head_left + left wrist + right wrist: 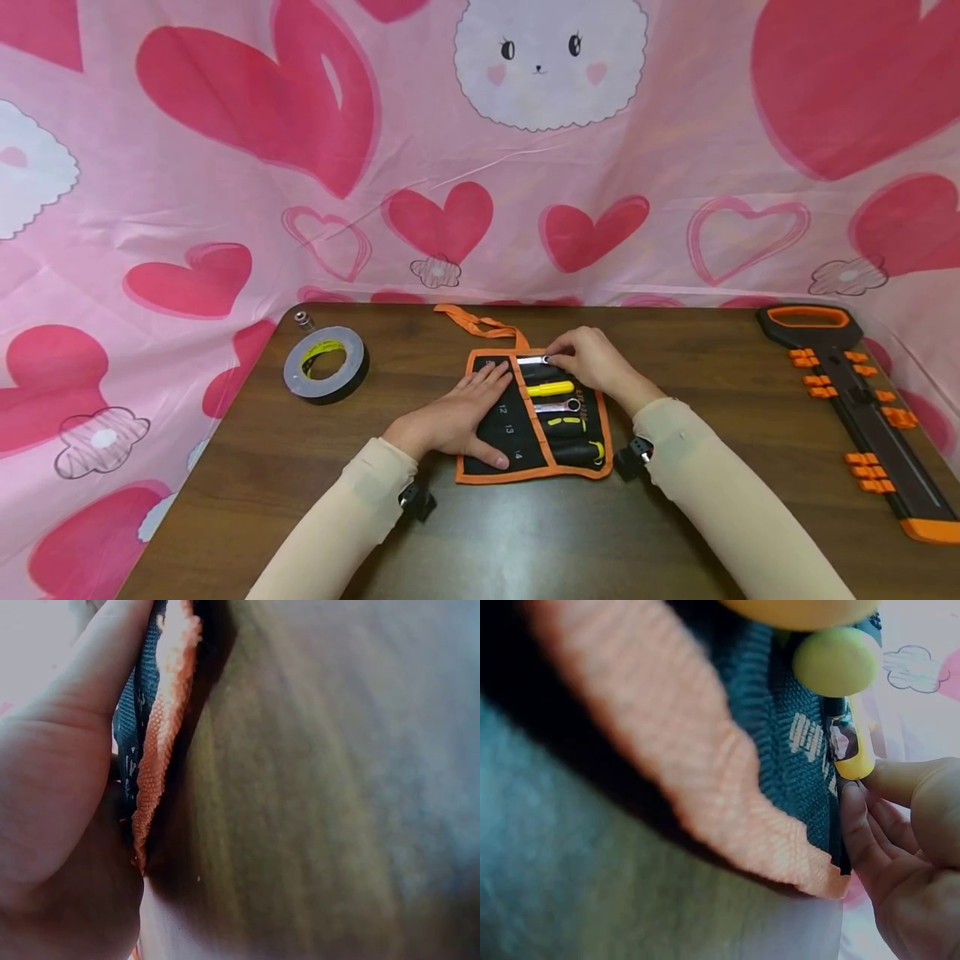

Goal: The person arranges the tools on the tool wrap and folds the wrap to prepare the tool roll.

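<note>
A black tool pouch (491, 429) with orange edging lies unrolled on the table. My left hand (459, 412) rests on its left half with fingers spread; in the left wrist view that hand (52, 795) sits beside the orange edging (161, 757). At the top right slot my right hand (592, 362) pinches the end of a silver wrench (531, 361), whose other part is inside the slot. Below it are a yellow handle (551, 389), a ring-ended wrench (558, 407) and black-and-yellow handles (577, 452). In the right wrist view, fingertips (853, 796) are near the yellow handle (861, 754).
A roll of tape (352, 379) lies at the left, with a small metal socket (303, 319) behind it. An orange strap (480, 323) trails from the pouch's top. On the right lies a long black tool rack (862, 400) with orange clips. Pink heart-printed cloth (525, 167) hangs behind the table.
</note>
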The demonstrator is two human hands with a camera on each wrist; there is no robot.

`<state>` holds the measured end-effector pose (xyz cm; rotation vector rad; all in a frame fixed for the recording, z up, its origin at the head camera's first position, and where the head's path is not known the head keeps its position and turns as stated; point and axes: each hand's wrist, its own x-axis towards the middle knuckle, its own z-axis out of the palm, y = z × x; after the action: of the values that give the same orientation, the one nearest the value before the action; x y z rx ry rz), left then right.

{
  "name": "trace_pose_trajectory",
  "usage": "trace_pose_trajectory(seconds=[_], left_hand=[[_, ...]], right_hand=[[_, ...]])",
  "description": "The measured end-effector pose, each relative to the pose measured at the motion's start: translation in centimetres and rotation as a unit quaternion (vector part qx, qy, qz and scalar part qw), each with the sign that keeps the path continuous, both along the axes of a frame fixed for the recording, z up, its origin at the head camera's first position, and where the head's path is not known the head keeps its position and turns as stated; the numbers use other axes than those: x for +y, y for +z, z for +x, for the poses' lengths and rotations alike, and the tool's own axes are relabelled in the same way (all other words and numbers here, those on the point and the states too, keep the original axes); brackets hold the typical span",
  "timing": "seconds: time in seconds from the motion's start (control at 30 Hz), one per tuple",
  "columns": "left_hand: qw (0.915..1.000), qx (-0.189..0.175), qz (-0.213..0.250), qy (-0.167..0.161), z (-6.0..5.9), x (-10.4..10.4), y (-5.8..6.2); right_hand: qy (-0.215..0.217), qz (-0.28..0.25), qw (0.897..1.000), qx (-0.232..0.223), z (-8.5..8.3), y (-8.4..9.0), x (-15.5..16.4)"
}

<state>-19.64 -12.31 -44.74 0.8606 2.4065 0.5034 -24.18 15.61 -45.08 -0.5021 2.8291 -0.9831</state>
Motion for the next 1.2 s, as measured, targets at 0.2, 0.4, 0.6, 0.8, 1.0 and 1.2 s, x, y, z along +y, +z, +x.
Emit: trace_pose_trajectory(seconds=[0.2, 0.4, 0.6, 0.8, 1.0, 1.2], left_hand=[[1.0, -0.005, 0.004, -0.001, -0.1, 0.2, 0.0], [1.0, -0.005, 0.001, 0.0, -0.1, 0.4, 0.0], [1.0, -0.005, 0.003, -0.002, -0.1, 0.3, 0.1], [0.9999, -0.007, 0.009, 0.0, 0.0, -0.5, 0.1], [0.9995, 0.016, 0.027, -0.007, 0.7, -1.9, 0.2], [0.9962, 0.059, 0.056, -0.031, 2.5, -3.4, 1.5]], right_hand=[[-0.003, -0.008, 1.0, -0.006, -0.1, -0.2, 0.2], [-0.005, -0.008, 1.0, -0.011, 0.0, 0.0, 0.1], [0.008, -0.004, 1.0, -0.009, 0.2, 0.4, 0.5], [0.009, -0.017, 1.0, 0.003, 1.5, 1.1, 1.8], [0.007, -0.03, 0.999, 0.021, 4.1, 1.8, 3.6], [0.009, -0.034, 0.999, 0.022, 7.6, 2.7, 5.1]])
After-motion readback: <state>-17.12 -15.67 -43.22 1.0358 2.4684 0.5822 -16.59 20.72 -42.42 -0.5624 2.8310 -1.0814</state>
